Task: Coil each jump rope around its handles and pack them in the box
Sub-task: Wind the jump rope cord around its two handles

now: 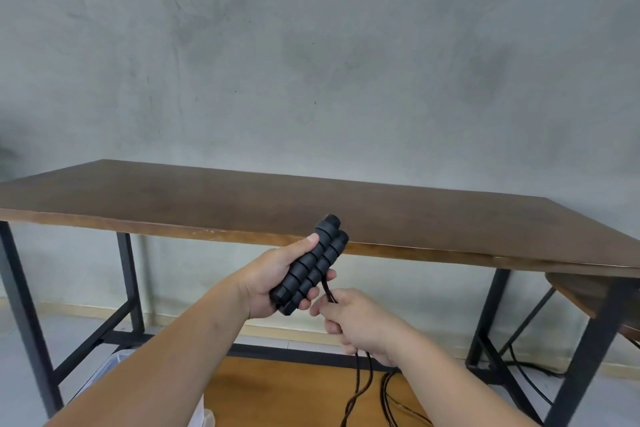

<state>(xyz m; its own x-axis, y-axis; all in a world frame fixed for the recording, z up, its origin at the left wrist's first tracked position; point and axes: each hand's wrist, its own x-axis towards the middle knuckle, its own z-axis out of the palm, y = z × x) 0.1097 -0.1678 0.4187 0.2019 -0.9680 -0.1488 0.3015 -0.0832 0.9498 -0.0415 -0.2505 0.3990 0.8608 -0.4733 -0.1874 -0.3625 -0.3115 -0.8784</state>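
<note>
My left hand (277, 279) grips the two black ribbed jump rope handles (313, 265) side by side, tilted up to the right, in front of the table's near edge. Just below them my right hand (360, 321) holds the doubled dark rope (362, 374), which leaves the handles' lower end, passes through my fist and hangs down twisted toward the floor. No box shows clearly in this view.
A brown wooden table (346, 204) on black metal legs stands before a grey concrete wall. A second table corner (588, 291) juts in at the right. A pale container's edge (114, 367) shows low left. Cables lie on the floor.
</note>
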